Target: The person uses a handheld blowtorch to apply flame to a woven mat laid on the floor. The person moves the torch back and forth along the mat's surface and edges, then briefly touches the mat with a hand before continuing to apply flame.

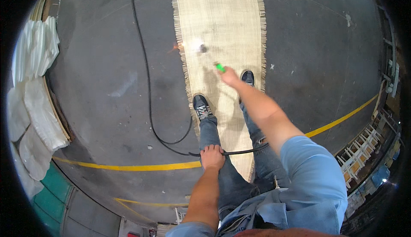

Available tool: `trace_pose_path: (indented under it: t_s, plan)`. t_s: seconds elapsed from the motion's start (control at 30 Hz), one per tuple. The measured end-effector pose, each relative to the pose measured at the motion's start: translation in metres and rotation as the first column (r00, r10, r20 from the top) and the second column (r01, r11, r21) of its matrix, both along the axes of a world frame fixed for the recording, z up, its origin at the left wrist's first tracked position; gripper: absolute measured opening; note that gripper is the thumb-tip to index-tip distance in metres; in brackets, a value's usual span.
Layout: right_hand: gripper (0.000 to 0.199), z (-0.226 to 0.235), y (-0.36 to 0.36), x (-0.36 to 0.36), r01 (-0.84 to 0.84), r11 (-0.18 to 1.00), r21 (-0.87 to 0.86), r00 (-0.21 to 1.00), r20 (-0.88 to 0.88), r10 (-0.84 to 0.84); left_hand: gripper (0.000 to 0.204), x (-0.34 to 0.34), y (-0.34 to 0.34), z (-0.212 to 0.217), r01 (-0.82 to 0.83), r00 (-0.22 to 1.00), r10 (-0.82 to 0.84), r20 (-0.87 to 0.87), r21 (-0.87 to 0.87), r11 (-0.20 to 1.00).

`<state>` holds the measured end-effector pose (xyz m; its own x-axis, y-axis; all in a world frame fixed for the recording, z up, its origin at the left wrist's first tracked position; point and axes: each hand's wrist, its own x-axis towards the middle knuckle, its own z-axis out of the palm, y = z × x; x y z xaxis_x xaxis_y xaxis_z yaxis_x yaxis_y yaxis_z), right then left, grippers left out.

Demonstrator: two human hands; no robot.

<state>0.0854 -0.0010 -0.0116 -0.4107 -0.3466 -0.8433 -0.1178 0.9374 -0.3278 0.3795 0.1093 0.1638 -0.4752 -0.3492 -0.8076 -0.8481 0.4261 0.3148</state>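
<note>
A long beige woven strip (220, 19) with fringed edges lies on the floor, running under my feet. My right hand (230, 77) is closed round the green handle (220, 67) of a gas torch. Its dark burner head (203, 48) is blurred, over the strip near the left fringe. A faint orange flame (176, 47) shows beyond that fringe, and a white glare sits beside the head. My left hand (212, 156) lies on my left knee, fingers curled over a black hose (244, 152) that passes beneath it. Behind my right arm the hose is hidden.
The hose loops across the dark floor (107, 66) at left. White wrapped material (36, 53) is stacked along the left side. Yellow lines (137, 167) cross the floor. White slatted frames (358, 151) stand at the right, and a green panel (51, 196) is at the lower left.
</note>
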Motion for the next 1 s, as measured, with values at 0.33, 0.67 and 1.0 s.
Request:
trace_pose_path:
  t_s: [0.33,0.67,1.0]
  plan:
    - [0.043,0.020,0.191,-0.188,0.402,0.915,-0.014,0.674,-0.672,-0.307,0.019,-0.007,0.018,-0.002,-0.008,0.990,-0.001,0.142,0.064,0.998]
    - [0.044,-0.010,0.131,-0.126,0.246,0.969,0.015,0.842,-0.498,-0.206,0.018,0.009,0.023,-0.001,-0.080,0.986,0.071,0.152,0.054,0.995]
    - [0.048,-0.007,-0.035,0.035,-0.049,0.997,-0.051,0.998,-0.037,0.047,0.017,-0.002,0.033,-0.012,-0.150,0.987,0.145,0.066,0.071,0.986]
